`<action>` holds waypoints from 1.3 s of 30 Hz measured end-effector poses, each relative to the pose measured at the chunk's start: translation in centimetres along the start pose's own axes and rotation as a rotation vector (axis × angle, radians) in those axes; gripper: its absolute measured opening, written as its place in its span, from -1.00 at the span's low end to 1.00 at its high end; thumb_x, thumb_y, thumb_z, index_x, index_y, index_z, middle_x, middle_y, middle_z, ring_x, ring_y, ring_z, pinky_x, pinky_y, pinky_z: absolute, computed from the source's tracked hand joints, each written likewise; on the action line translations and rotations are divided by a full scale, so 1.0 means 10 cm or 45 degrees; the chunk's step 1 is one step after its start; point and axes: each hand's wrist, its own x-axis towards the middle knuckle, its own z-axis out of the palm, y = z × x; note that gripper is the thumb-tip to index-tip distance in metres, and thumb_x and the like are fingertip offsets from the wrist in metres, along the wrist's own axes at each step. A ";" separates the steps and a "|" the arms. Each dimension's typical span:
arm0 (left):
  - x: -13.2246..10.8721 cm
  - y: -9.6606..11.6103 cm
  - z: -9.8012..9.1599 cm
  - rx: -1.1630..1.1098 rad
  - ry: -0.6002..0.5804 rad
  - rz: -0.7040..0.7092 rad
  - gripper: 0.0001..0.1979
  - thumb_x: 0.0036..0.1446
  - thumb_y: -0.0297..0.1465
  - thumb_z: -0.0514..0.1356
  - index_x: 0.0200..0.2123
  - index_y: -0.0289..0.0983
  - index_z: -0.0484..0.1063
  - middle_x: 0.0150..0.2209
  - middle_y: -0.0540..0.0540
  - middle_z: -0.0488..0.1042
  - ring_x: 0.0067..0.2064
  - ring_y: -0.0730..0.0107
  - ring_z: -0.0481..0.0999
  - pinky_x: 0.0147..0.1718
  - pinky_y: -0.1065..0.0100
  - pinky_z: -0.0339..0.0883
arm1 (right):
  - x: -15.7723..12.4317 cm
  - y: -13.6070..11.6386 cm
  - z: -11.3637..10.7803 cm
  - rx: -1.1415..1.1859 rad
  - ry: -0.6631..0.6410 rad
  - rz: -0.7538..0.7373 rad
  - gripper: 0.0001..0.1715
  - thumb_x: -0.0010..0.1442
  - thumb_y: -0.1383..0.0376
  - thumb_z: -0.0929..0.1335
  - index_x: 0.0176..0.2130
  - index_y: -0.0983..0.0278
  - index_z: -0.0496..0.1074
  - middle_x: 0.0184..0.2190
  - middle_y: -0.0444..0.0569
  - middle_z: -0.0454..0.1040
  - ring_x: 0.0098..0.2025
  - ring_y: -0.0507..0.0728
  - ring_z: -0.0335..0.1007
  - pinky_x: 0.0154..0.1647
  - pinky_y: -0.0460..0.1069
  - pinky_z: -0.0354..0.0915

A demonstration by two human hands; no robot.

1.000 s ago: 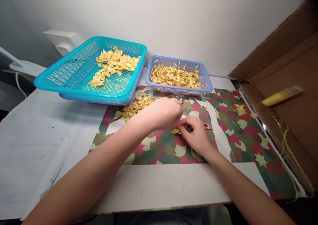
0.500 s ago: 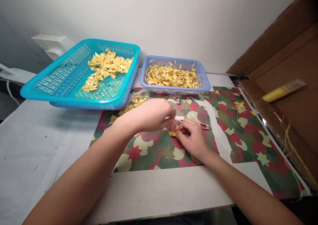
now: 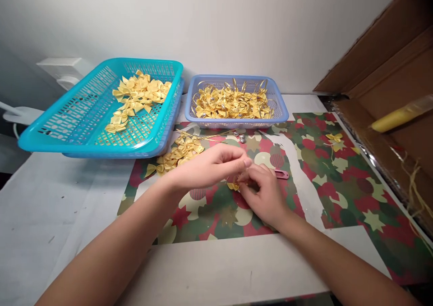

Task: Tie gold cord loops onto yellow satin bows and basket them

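Observation:
My left hand (image 3: 209,166) and my right hand (image 3: 262,191) meet over a patterned paper sheet (image 3: 338,180) in the middle of the table. Both pinch a small yellow ribbon bow (image 3: 233,185) between their fingertips, and most of it is hidden by the fingers. A loose pile of yellow bows (image 3: 176,153) lies just left of my left hand. Pink snips (image 3: 281,174) lie on the paper right behind my right hand.
A teal basket (image 3: 50,137) holding yellow bows stands at the back left. A lilac basket (image 3: 280,105) with bows on gold loops stands behind the hands. Small silver bells (image 3: 241,136) lie in front of it. A brown cardboard box (image 3: 389,71) with a yellow tube (image 3: 395,117) is at the right.
The camera view has shifted slightly. My left hand's fingers have stretched forward over the bow, while my right hand keeps pinching it in the same spot.

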 end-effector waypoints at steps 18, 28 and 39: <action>0.09 -0.08 0.04 -0.156 0.271 -0.226 -0.63 0.26 -0.23 0.07 -0.55 -0.28 0.18 -0.58 0.10 0.16 -0.56 0.61 0.16 -0.58 0.54 0.14 | -0.03 -0.02 0.00 0.009 0.038 -0.021 -0.83 0.05 0.47 0.32 -0.49 0.24 0.40 -0.52 -0.13 0.43 -0.35 0.11 0.27 -0.26 0.04 0.13; 0.10 -0.16 0.01 -0.245 0.262 -0.288 -0.62 0.25 -0.18 0.08 -0.54 -0.28 0.21 -0.55 0.10 0.16 -0.51 0.57 0.27 -0.53 0.53 0.20 | 0.22 0.37 -0.77 -0.523 -0.189 0.024 -0.66 -0.08 0.10 0.52 -0.34 0.19 0.43 -0.29 -0.07 0.48 -0.22 0.24 0.35 -0.21 0.09 0.17; 0.15 -0.17 0.00 -0.351 0.346 -0.390 -0.66 0.29 -0.30 0.05 -0.55 -0.27 0.23 -0.64 0.12 0.19 -0.62 0.62 0.23 -0.63 0.56 0.06 | 0.19 0.37 -0.88 -0.387 -0.452 0.335 -0.72 0.28 0.06 0.24 -0.33 0.20 0.27 -0.45 -0.10 0.41 -0.46 0.09 0.30 -0.49 -0.03 0.16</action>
